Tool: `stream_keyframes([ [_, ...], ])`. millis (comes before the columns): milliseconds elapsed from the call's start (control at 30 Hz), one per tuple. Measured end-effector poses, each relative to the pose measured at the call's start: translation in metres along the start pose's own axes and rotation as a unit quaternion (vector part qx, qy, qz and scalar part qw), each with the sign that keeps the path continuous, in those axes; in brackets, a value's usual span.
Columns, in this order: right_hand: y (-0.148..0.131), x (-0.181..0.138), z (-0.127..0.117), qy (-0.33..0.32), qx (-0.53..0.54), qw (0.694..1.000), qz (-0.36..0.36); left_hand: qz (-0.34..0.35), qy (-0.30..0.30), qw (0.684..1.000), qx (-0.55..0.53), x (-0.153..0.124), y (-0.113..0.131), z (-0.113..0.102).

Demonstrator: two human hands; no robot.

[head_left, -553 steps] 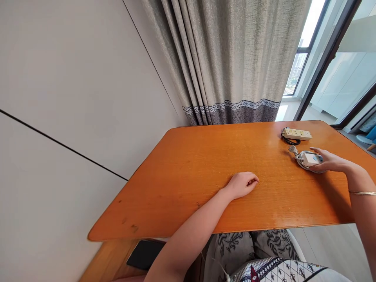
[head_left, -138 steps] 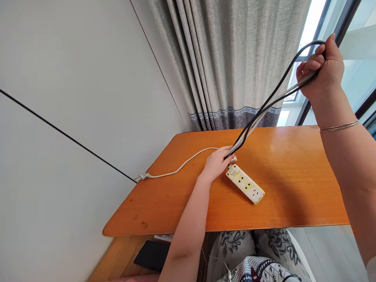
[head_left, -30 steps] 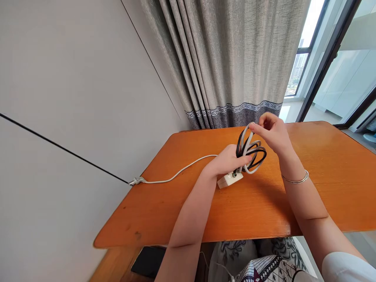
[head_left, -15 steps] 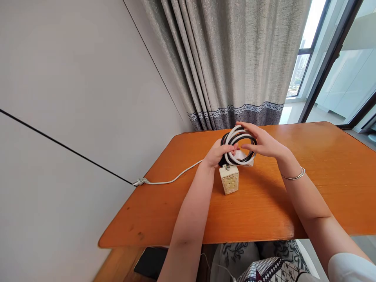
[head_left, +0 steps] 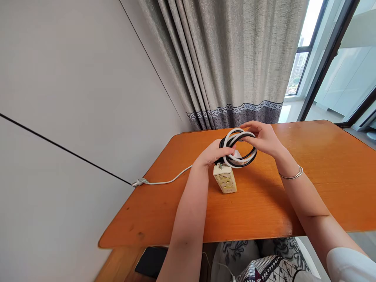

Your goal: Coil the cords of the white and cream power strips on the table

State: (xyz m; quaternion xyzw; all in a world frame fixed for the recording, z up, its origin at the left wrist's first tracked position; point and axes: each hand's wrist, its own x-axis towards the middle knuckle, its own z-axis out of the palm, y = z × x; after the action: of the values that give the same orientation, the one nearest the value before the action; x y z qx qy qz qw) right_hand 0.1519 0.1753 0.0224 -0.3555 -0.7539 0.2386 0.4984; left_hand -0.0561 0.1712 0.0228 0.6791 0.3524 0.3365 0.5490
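Note:
A loose coil of black and white cables (head_left: 249,157) is held up over the table. My left hand (head_left: 214,152) is closed around its left side, thumb across the loops. My right hand (head_left: 263,138) pinches the upper right of the coil between thumb and fingers. Just below my left hand is a yellowed white power strip (head_left: 225,181), tilted, its socket face towards me. Whether it rests on the wood cannot be made out. Behind the loops shows a white piece, mostly hidden. A white cord (head_left: 167,183) runs left from my left hand to a plug (head_left: 139,182) at the table edge.
The orange-brown wooden table (head_left: 317,176) meets a grey wall (head_left: 73,78) on the left. A grey curtain (head_left: 235,58) hangs behind it, with a glass door to the right. A dark flat object (head_left: 151,261) lies below the front edge.
My right thumb and fingers have closed on the coil's upper right, and the loops have shifted. My left hand and the power strip have moved slightly left.

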Motion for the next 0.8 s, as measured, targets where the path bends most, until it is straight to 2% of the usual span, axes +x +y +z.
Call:
stream_keyframes([
  [167,-0.004,-0.002,0.001,0.052,-0.005,0.998,0.036,-0.017,0.039,0.998,0.052,-0.002,0.007,0.006],
  [433,-0.006,0.001,0.002,0.076,0.037,0.991,0.104,0.035,0.193,0.967,0.161,-0.005,0.005,0.024],
  [500,-0.005,0.003,0.003,0.086,0.060,0.988,0.116,0.077,0.226,0.947,0.217,-0.005,0.003,0.031],
  [567,-0.004,0.004,0.003,0.092,0.087,0.983,0.135,0.138,0.251,0.910,0.298,-0.004,0.001,0.038],
  [667,-0.006,0.005,0.003,0.096,0.118,0.976,0.157,0.218,0.249,0.860,0.388,-0.003,-0.003,0.047],
  [733,-0.008,0.005,0.004,0.103,0.119,0.974,0.162,0.233,0.241,0.845,0.417,-0.002,-0.004,0.050],
  [800,-0.011,0.003,0.005,0.113,0.110,0.975,0.159,0.219,0.245,0.836,0.440,-0.002,-0.005,0.051],
])
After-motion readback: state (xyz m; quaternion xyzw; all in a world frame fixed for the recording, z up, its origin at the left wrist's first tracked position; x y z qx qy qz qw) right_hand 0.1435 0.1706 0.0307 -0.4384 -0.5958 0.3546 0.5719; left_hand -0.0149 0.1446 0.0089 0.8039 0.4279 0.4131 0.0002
